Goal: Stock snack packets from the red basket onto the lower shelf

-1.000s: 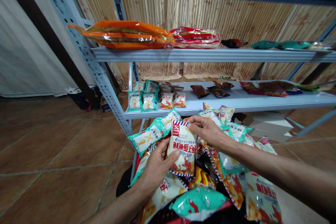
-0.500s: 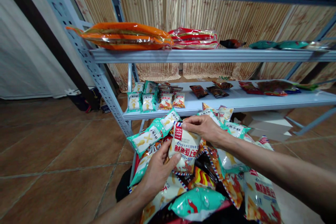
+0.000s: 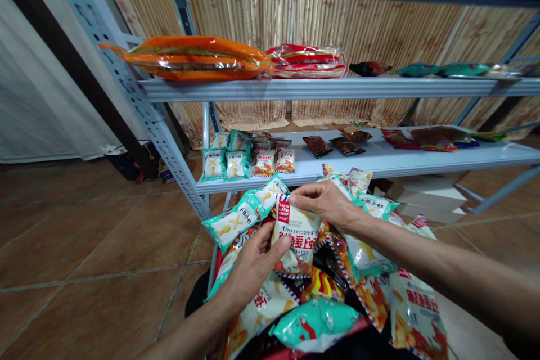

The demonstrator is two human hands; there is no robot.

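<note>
A white Lang Lang Crisp snack bag [image 3: 296, 242] with a red-and-blue striped edge is held upright above a heap of snack bags. My right hand [image 3: 324, 203] pinches its top edge between thumb and fingers. My left hand [image 3: 253, 267] grips its lower left side, thumb lying across the front. The heap of white, teal and orange snack bags [image 3: 367, 253] fills a red-rimmed basket [image 3: 337, 333] beneath my hands. A teal-and-white bag [image 3: 240, 220] lies just left of the held bag.
A metal shelf unit stands ahead. Its lower shelf [image 3: 371, 166] carries several snack bags, and its upper shelf [image 3: 320, 90] holds a large orange bag [image 3: 189, 59] and a red bag [image 3: 307, 62]. Tiled floor [image 3: 105, 225] spreads left; white flattened cartons [image 3: 430, 199] lie right.
Both hands stay on the same bag, which shifts only slightly. The shelves and heap drift a little left in view.
</note>
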